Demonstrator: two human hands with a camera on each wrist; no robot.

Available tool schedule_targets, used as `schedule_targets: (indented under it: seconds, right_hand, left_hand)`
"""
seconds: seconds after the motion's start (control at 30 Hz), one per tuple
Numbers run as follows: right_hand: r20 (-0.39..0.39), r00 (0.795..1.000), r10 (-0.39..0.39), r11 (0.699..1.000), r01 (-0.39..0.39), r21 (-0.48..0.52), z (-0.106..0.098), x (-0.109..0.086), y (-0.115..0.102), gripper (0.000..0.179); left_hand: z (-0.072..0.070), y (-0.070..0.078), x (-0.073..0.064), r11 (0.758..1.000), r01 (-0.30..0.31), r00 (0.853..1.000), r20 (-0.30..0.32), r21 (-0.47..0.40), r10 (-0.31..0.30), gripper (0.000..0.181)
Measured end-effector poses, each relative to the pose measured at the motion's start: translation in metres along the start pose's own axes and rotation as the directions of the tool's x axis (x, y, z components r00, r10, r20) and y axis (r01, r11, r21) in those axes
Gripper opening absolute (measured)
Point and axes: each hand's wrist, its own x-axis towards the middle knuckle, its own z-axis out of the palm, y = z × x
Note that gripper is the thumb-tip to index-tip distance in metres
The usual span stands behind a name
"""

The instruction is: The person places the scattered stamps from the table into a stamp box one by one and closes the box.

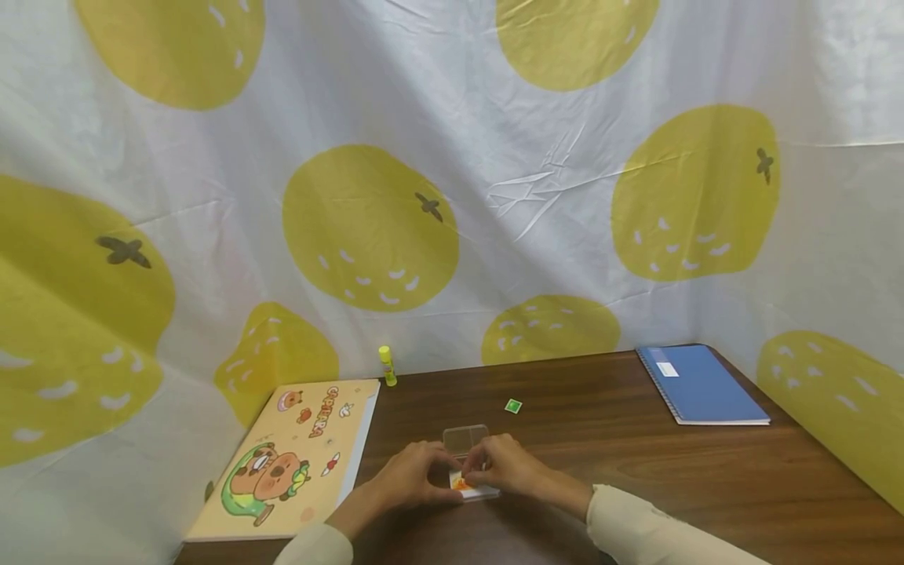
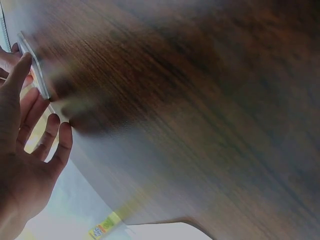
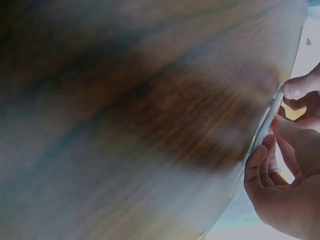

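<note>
A small clear plastic case (image 1: 482,494) lies on the brown table before me, its hinged lid (image 1: 466,438) raised at the far side. Inside shows a small white picture card (image 1: 459,482) with an orange print. My left hand (image 1: 415,474) grips the case from the left, thumb along the near edge and fingertips at the far side. From the right, my right hand (image 1: 507,464) bends its thumb and forefinger together at the card, pinching it; the fingers hide part of the print. In the right wrist view the case (image 3: 262,125) appears nearly edge-on.
A small green square (image 1: 513,406) lies beyond the case. To the left rests a large cream capybara folder (image 1: 318,463), with a yellow glue stick (image 1: 388,366) upright by its far corner. A blue spiral notebook (image 1: 702,384) lies far right. Patterned cloth (image 1: 466,235) hangs behind the table.
</note>
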Motion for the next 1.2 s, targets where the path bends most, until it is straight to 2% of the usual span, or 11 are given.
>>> schedule_targets:
  seconds: [0.3,0.63,1.2]
  right_hand:
    - [-0.006,1.000,-0.015,1.000,0.015,0.017,-0.003,0.000,0.003,0.003]
    - [-0.003,1.000,-0.027,0.999,0.027,-0.026,-0.012,-0.001,0.011,0.003]
    - [-0.037,0.999,0.026,0.999,-0.027,-0.040,-0.029,-0.006,0.028,0.004]
  left_hand:
    - [0.000,0.000,0.001,1.000,0.002,1.000,0.007,-0.005,-0.002,0.040]
    - [0.002,-0.001,0.000,1.000,-0.022,1.000,-0.014,0.018,0.023,0.041]
    - [-0.001,-0.001,0.001,1.000,0.027,1.000,0.010,0.012,-0.027,0.042]
